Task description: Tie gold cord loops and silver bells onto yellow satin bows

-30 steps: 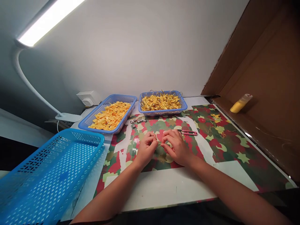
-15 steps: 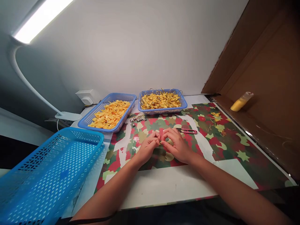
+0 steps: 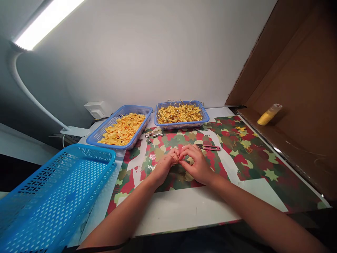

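My left hand and my right hand meet fingertip to fingertip above the patterned sheet. Both are closed in a pinch. Whatever sits between the fingertips is too small and too covered to name. Just beyond my right hand lies a pair of pink-handled thread snips. Several small silvery round pieces are scattered on the sheet beyond my left hand.
Two blue-violet baskets stand at the back: the left basket holds yellow folded pieces, the right basket yellow pieces with gold cords. A bright blue basket, lamp, yellow thread spool and yellow scraps surround the area.
My right hand's fingers have arched up more and shifted slightly, still meeting the left fingertips. The small yellowish bit seen between them is now covered. The whole view has shifted slightly.
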Tool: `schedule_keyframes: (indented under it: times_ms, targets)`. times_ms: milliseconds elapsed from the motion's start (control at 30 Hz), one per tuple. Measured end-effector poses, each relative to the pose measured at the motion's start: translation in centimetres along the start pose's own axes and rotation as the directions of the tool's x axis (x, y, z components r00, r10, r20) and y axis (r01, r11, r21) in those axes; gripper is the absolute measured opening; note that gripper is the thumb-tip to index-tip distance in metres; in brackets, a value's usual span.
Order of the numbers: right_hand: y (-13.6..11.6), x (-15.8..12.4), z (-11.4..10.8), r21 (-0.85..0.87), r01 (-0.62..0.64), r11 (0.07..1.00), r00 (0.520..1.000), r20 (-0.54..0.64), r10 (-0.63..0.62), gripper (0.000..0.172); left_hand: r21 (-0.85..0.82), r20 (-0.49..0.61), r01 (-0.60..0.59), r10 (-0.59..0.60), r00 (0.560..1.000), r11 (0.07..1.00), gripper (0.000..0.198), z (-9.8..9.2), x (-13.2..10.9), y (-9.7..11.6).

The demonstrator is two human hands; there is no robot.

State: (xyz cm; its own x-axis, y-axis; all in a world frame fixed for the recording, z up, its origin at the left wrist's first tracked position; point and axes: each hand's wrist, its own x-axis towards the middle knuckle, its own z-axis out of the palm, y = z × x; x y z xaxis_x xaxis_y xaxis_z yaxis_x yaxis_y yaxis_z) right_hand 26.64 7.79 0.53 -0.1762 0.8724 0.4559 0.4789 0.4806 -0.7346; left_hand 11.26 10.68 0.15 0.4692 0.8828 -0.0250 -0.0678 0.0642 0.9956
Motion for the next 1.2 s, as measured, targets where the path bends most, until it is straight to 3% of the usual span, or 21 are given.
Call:
schedule_keyframes:
  times_ms: [400,767,1000,1200]
  targets:
    - [0.0,-0.3,-0.1,0.050,0.020,0.999,1.000,-0.007,-0.020,0.002,-0.033,-0.037,0.001,-0.002,0.999,0.999,0.020,-0.3,0.1,-0.4]
    - [0.3,-0.1,-0.2,-0.042,0.010,0.999,1.000,-0.029,-0.011,0.007,0.056,-0.072,-0.020,0.024,0.997,0.998,0.029,-0.4,0.1,-0.7]
    - [0.3,-0.1,-0.6,-0.070,0.006,0.998,0.999,0.042,-0.003,0.010,0.118,-0.152,-0.016,0.034,0.988,0.993,0.045,-1.0,0.2,-1.3]
    - [0.3,-0.1,-0.8,-0.111,-0.004,0.994,0.982,0.189,0.025,0.012,0.135,-0.153,-0.018,0.038,0.987,0.991,0.046,-1.0,0.3,-1.4]
